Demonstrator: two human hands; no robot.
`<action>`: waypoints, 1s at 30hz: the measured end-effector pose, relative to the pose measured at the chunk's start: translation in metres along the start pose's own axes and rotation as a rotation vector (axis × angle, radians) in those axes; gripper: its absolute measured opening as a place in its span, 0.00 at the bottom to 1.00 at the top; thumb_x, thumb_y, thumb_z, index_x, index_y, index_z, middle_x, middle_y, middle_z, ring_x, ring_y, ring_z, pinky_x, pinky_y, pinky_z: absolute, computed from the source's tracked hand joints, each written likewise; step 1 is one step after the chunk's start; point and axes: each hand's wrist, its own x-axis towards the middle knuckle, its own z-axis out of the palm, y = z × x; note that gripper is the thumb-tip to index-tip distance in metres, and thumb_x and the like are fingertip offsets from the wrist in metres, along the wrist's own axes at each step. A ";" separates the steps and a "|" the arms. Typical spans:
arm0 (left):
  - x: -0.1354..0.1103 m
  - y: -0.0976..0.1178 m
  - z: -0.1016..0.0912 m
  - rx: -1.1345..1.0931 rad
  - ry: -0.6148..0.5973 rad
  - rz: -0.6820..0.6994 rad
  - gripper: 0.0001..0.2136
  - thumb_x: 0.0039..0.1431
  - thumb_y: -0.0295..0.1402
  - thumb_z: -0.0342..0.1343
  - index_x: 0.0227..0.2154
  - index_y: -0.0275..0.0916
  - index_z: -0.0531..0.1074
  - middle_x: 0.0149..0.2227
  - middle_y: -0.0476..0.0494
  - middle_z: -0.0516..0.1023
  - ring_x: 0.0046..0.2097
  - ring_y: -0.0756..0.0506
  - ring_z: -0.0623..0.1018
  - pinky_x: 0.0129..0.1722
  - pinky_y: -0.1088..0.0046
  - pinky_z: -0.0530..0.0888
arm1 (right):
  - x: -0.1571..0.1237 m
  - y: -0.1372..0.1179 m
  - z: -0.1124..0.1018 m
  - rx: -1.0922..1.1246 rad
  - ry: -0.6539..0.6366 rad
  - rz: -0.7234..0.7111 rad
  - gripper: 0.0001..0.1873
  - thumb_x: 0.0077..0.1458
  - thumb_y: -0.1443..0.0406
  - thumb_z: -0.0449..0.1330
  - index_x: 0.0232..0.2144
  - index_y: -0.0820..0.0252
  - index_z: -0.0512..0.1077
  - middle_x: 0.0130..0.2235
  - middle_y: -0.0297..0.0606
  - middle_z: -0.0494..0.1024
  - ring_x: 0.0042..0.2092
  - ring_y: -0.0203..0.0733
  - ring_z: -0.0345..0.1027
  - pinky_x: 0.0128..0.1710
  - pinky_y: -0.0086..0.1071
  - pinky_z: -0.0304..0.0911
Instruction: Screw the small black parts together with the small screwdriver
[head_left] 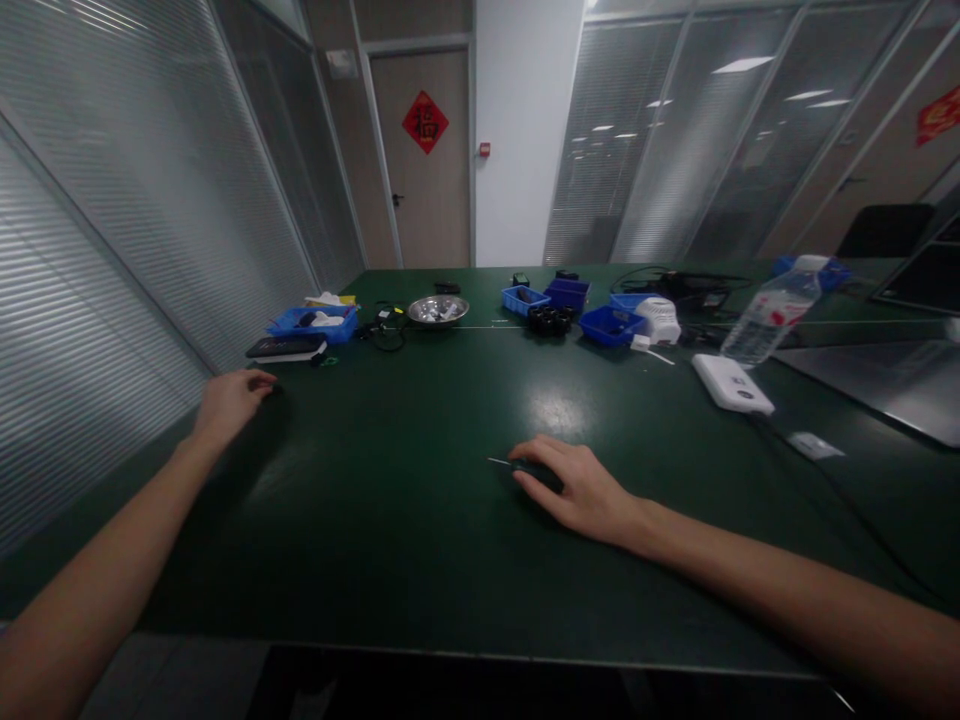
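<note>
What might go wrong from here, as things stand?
The dark-handled tool in the right hand has its thin shaft pointing left, so it might prick the left hand if that reaches across. The black cable runs near the right forearm, which might snag it and tug the white device.

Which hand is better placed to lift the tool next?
Right, likely: the right hand holds the tool by its dark handle. The left hand is well away, towards the table's left side.
</note>
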 end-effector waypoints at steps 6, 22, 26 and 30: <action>-0.001 0.003 -0.002 0.076 -0.016 0.049 0.16 0.66 0.30 0.55 0.53 0.31 0.77 0.47 0.41 0.82 0.46 0.43 0.78 0.48 0.71 0.69 | 0.001 -0.002 -0.001 0.001 0.010 -0.012 0.13 0.70 0.60 0.55 0.52 0.59 0.71 0.45 0.41 0.78 0.40 0.41 0.73 0.40 0.36 0.69; 0.004 -0.004 0.005 0.182 -0.017 0.094 0.17 0.66 0.32 0.54 0.52 0.30 0.78 0.52 0.36 0.79 0.51 0.38 0.76 0.51 0.67 0.69 | 0.001 -0.002 0.000 -0.006 -0.003 -0.006 0.12 0.70 0.60 0.55 0.52 0.58 0.71 0.45 0.41 0.77 0.41 0.41 0.73 0.41 0.37 0.68; 0.004 -0.004 0.007 0.188 -0.011 0.080 0.19 0.66 0.34 0.53 0.55 0.29 0.76 0.52 0.35 0.78 0.52 0.37 0.76 0.51 0.67 0.69 | 0.001 -0.003 -0.001 -0.004 -0.011 -0.002 0.13 0.70 0.60 0.55 0.52 0.58 0.71 0.45 0.41 0.77 0.40 0.41 0.73 0.40 0.36 0.68; 0.006 -0.006 0.008 0.188 -0.023 0.054 0.19 0.66 0.35 0.53 0.53 0.29 0.77 0.51 0.33 0.78 0.50 0.37 0.76 0.51 0.66 0.69 | 0.001 -0.001 0.000 -0.008 -0.011 -0.003 0.13 0.70 0.60 0.56 0.52 0.59 0.71 0.45 0.41 0.77 0.40 0.40 0.73 0.40 0.36 0.69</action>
